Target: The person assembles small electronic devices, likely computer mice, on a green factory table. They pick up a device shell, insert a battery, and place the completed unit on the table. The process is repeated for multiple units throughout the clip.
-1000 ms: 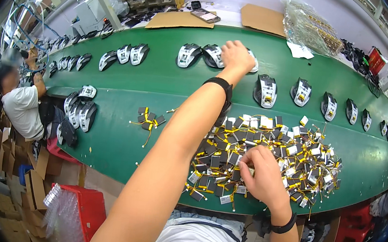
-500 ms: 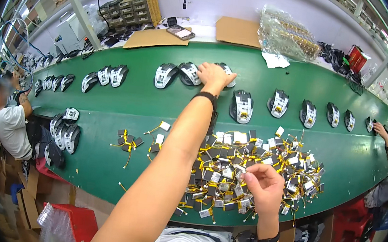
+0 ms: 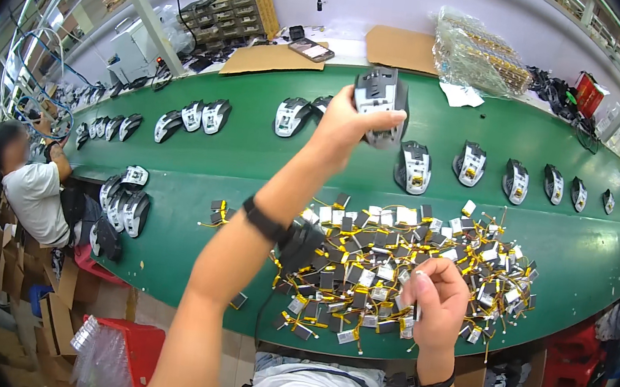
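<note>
My left hand [image 3: 360,121] grips a half-assembled black and grey computer mouse [image 3: 383,99], held up above the green table; thumb across its lower part, other fingers mostly hidden behind it. Over a heap of small battery packs [image 3: 362,276] with yellow tape and thin wires, my right hand [image 3: 437,303] is closed in a pinch. A tiny white tip shows at its fingertips, too small to name. Behind my left hand, another open mouse [image 3: 321,106] is partly covered. Just right of the held mouse lies an open mouse with yellow inside [image 3: 414,167].
More open mice [image 3: 214,116] stand in a row across the green table [image 3: 199,158]. Stacked mice [image 3: 124,211] lie at the left. Cardboard [image 3: 276,58], a phone [image 3: 311,49] and a plastic-wrapped bundle [image 3: 483,53] sit along the back. Co-workers [image 3: 38,193] are at both sides.
My left hand has lifted a mouse off the row. My right hand stays pinched over the batteries. The co-worker's hand at far right has moved off a mouse. The whole view has shifted slightly.
</note>
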`<state>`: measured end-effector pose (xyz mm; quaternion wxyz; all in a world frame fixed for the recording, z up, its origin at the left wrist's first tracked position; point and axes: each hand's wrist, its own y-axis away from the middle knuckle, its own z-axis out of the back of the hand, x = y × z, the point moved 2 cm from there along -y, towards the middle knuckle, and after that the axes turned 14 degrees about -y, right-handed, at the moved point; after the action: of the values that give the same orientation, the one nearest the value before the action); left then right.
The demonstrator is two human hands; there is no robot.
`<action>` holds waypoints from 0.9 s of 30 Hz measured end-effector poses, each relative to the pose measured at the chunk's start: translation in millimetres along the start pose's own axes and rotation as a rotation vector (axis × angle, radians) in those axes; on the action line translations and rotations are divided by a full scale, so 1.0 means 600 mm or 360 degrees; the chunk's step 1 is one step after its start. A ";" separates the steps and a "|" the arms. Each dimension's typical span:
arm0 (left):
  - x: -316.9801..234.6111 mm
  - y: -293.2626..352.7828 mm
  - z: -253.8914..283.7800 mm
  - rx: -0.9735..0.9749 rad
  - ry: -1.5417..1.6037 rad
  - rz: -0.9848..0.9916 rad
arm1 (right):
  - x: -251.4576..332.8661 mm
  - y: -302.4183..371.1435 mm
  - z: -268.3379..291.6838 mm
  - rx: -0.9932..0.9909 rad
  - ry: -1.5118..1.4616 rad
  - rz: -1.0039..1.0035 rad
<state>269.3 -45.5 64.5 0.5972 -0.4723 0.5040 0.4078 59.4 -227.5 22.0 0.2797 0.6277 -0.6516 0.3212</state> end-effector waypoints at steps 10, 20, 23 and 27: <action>-0.021 0.355 -0.069 -0.0425 0.1045 0.0205 | -0.038 0.044 -0.080 0.0064 0.0193 0.0181; 0.002 0.439 -0.065 -0.0287 0.1031 0.0029 | -0.033 0.044 -0.105 0.0066 0.0772 0.0597; 0.008 0.456 -0.067 -0.0356 0.0816 0.0100 | -0.027 0.034 -0.110 0.0027 0.0866 0.0432; 0.025 0.476 -0.065 -0.0434 0.0802 0.0106 | -0.032 0.035 -0.104 0.0045 0.0896 0.0354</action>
<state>-11.7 -20.2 4.0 0.3704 -0.6180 0.5922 0.3608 37.3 -167.5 45.6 0.4037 0.4425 -0.6087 0.5203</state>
